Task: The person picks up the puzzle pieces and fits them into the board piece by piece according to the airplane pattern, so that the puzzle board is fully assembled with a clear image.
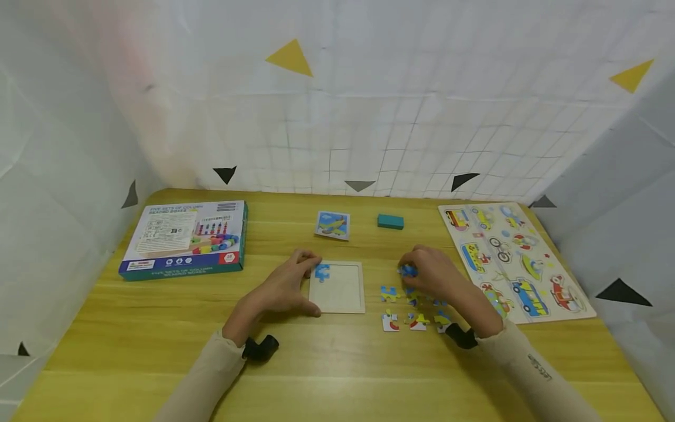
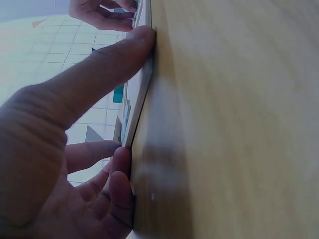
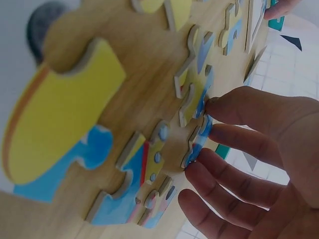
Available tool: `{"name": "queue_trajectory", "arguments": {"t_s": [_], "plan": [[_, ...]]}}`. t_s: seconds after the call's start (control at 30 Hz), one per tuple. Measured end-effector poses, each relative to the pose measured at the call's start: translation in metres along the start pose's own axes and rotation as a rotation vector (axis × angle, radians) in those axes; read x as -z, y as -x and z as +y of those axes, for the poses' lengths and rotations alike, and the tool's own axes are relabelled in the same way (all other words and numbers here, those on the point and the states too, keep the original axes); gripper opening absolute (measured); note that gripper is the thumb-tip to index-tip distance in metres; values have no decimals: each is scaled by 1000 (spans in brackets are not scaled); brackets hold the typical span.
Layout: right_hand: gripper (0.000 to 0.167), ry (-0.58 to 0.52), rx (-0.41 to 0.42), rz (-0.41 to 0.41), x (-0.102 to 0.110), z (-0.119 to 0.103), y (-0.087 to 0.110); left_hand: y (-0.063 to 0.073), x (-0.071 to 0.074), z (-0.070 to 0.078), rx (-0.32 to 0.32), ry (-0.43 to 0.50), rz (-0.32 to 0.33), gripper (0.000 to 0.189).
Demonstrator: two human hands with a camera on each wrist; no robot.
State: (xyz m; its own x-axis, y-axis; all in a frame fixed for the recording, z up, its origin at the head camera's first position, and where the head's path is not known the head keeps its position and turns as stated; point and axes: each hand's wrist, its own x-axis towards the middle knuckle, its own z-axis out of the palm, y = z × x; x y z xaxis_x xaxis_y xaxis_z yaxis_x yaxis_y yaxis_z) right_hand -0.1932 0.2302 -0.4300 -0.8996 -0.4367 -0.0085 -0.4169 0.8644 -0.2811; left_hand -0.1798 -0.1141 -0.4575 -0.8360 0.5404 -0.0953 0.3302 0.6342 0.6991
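Observation:
My left hand (image 1: 285, 286) holds the left side of a square wooden puzzle tray (image 1: 341, 296), its thumb at the near edge and its fingers by the far left corner. One blue jigsaw piece (image 1: 322, 272) lies in the tray's far left corner. To the right of the tray, my right hand (image 1: 433, 273) pinches a blue puzzle piece (image 3: 201, 138) with its fingertips, close over the table. Loose pieces in yellow, blue, red and white, such as a blue-and-yellow piece (image 1: 389, 293) and a white-and-red piece (image 1: 391, 322), lie in rows below that hand, which partly hides some.
A bead-set box (image 1: 184, 234) lies at the left. Behind the tray are an airplane picture card (image 1: 333, 225) and a teal block (image 1: 390, 221). At the right lies a wooden vehicle puzzle board (image 1: 508, 264), partly behind my right forearm. A white curtain (image 1: 364, 129) hangs behind the table.

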Motion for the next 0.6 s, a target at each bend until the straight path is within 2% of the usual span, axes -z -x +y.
{"name": "queue_trajectory", "arguments": {"t_s": [0.6], "plan": [[23,27,24,40,-2,-2,-1,0,0,1,-13,6,3,108]]}}
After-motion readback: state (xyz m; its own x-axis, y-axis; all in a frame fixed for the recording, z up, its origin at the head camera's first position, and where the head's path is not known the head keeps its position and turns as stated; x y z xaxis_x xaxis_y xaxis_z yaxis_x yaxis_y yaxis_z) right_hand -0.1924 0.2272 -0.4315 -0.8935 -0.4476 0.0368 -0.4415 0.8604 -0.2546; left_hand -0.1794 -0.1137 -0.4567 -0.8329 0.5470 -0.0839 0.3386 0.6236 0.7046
